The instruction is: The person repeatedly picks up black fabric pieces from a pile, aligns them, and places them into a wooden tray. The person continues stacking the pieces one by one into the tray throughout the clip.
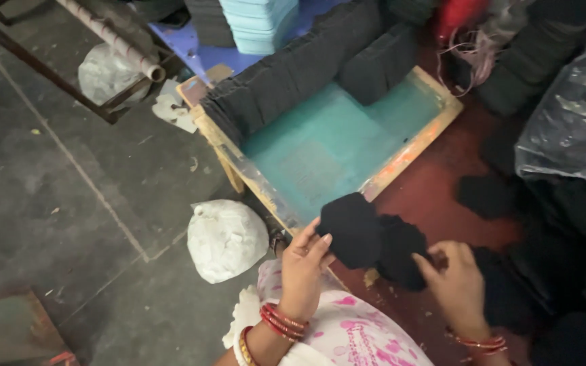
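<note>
Head view: two round black fabric pieces point(374, 237) are held by the left hand point(304, 271) and right hand point(457, 281) at the wooden-framed teal screen point(337, 146)'s edge, apparently mid-sorting, with careful separating judged next.

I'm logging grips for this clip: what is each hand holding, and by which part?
Left hand pinches the round black fabric piece at its lower left edge; right hand grips the adjoining black fabric piece at its right edge.

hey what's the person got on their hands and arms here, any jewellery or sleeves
Both hands are bare, no gloves or rings visible. The left hand has red bangles and a gold one at the wrist; the right hand has red-and-gold bangles. No sleeves show.
</note>
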